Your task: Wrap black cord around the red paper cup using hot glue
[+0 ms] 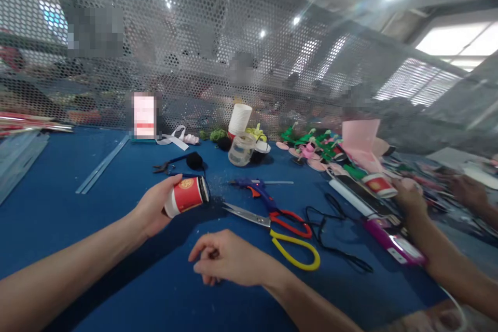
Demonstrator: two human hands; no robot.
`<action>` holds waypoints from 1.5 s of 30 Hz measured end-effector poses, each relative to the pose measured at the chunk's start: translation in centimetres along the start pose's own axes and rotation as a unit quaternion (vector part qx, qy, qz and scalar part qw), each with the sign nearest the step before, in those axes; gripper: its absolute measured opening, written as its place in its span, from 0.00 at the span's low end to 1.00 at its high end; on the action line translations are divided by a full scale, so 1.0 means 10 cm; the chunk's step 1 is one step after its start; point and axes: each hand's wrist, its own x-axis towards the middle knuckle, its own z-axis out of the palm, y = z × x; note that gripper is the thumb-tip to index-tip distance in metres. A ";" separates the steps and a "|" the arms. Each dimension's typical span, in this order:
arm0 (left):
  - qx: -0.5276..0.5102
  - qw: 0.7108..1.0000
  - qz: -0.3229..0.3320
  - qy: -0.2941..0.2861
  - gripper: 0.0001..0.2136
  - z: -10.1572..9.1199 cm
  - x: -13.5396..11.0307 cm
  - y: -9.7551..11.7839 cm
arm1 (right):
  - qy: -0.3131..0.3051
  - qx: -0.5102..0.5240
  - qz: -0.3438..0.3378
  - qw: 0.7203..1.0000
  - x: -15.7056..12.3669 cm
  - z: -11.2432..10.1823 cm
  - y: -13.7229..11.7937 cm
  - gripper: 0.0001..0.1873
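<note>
My left hand (154,205) is wrapped round a red and white paper cup (187,195), which lies tilted on its side in the air above the blue table. The cup's right end has a black edge, and a thin black strand stands up from it. My right hand (223,258) hovers below the cup with its fingers loosely bent and apart, nothing visible in them. Beside it lie large scissors (252,217) with one red and one yellow handle. A blue glue gun (254,187) rests just behind them, with a clear glue stick at its back.
Pliers (168,166) and a black yarn ball (194,161) lie behind the cup. Further back stand a clear jar (241,150) and stacked white cups (240,116). At right are a purple power strip (397,244), black cord (330,244) and a co-worker's hand (410,194) near another red cup (379,185).
</note>
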 end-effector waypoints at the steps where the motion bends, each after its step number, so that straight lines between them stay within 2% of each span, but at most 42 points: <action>1: 0.004 1.000 -0.003 -0.006 0.05 0.00 0.00 0.00 | 0.007 0.008 0.002 1.000 0.00 0.01 0.00 0.06; 5: 0.012 1.000 0.009 -0.009 0.06 0.01 -0.02 -0.01 | 0.101 0.007 -0.038 0.994 -0.03 0.00 -0.04 0.04; 10: 0.028 0.998 0.036 -0.032 0.07 0.02 -0.06 -0.03 | 0.161 -0.120 -0.025 0.979 -0.06 -0.09 -0.05 0.17; 12: 0.061 0.995 0.056 -0.048 0.09 0.01 -0.08 -0.04 | 0.223 -0.123 -0.079 0.964 -0.06 -0.13 -0.05 0.13; 14: 0.111 0.987 0.078 -0.082 0.12 -0.01 -0.10 -0.07 | 0.279 -0.071 -0.138 0.948 -0.04 -0.17 -0.04 0.08; 15: 0.140 0.980 0.091 -0.108 0.12 -0.03 -0.11 -0.09 | 0.295 -0.037 -0.156 0.942 -0.03 -0.19 -0.04 0.09; 17: 0.209 0.957 0.117 -0.165 0.13 -0.06 -0.15 -0.13 | 0.297 0.039 -0.166 0.940 -0.01 -0.22 -0.03 0.11; 20: 0.311 0.905 0.162 -0.242 0.13 -0.09 -0.19 -0.16 | 0.252 0.169 -0.134 0.943 0.02 -0.25 -0.01 0.16; 23: 0.380 0.857 0.203 -0.282 0.12 -0.10 -0.21 -0.14 | 0.220 0.254 -0.104 0.936 0.06 -0.25 -0.01 0.14; 25: 0.400 0.848 0.191 -0.291 0.11 -0.10 -0.21 -0.11 | 0.231 0.263 -0.112 0.930 0.06 -0.25 -0.02 0.13; 26: 0.398 0.853 0.172 -0.291 0.10 -0.09 -0.20 -0.09 | 0.243 0.252 -0.123 0.929 0.06 -0.25 -0.02 0.13; 28: 0.355 0.883 0.110 -0.286 0.10 -0.08 -0.18 -0.06 | 0.265 0.194 -0.149 0.933 0.04 -0.23 -0.03 0.12; 30: 0.272 0.921 0.035 -0.276 0.11 -0.07 -0.16 -0.04 | 0.271 0.090 -0.180 0.941 0.01 -0.20 -0.04 0.10; 33: 0.186 0.951 -0.032 -0.244 0.11 -0.06 -0.12 -0.04 | 0.268 -0.075 -0.219 0.935 -0.04 -0.17 -0.06 0.10; 36: 0.179 0.959 -0.014 -0.220 0.10 -0.06 -0.10 -0.08 | 0.346 -0.158 -0.239 0.893 -0.05 -0.18 -0.05 0.10; 38: 0.195 0.956 0.013 -0.221 0.10 -0.06 -0.10 -0.10 | 0.404 -0.171 -0.255 0.862 -0.04 -0.20 -0.03 0.09; 39: 0.205 0.953 0.025 -0.222 0.10 -0.07 -0.10 -0.11 | 0.413 -0.174 -0.265 0.853 -0.04 -0.20 -0.02 0.08; 45: 0.279 0.932 0.089 -0.213 0.11 -0.08 -0.10 -0.16 | 0.329 -0.219 -0.322 0.860 -0.05 -0.14 0.00 0.15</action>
